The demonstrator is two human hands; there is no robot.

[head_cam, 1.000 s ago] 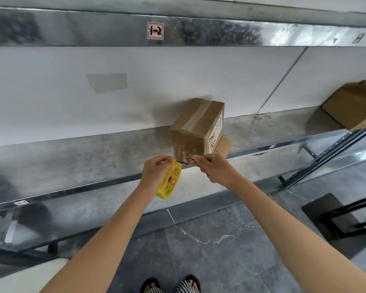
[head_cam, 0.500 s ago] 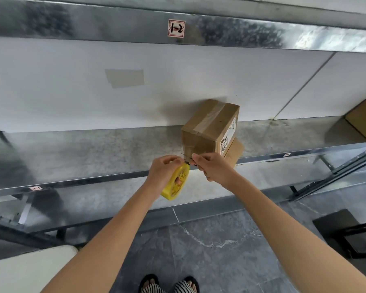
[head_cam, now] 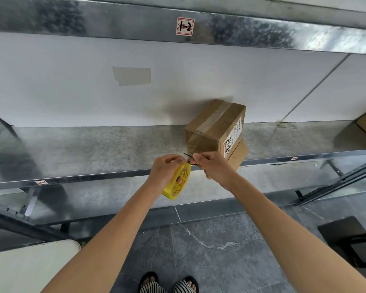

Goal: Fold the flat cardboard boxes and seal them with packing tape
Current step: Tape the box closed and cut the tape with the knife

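Cardboard box (head_cam: pixel 212 127) just behind hands; left hand (head_cam: pixel 164 171) grips tape roll (head_cam: pixel 178 182).

Matt brown cardboard box (head_cam: pixel 215 129) under glossy clear tape — shelf (head_cam: pixel 93 149) seemingly mottled galvanised metal.

Both forearms are bare from the bottom edge of the frame up to the wrists, with no sleeves, watch, bracelet or gloves on them. The left hand (head_cam: pixel 165 171) and the right hand (head_cam: pixel 215 166) carry no rings that can be made out. Below the hands, at the bottom edge, the toes show in a pair of black-and-white striped open-toed slippers (head_cam: pixel 169 285) with dark rims, one beside the other.
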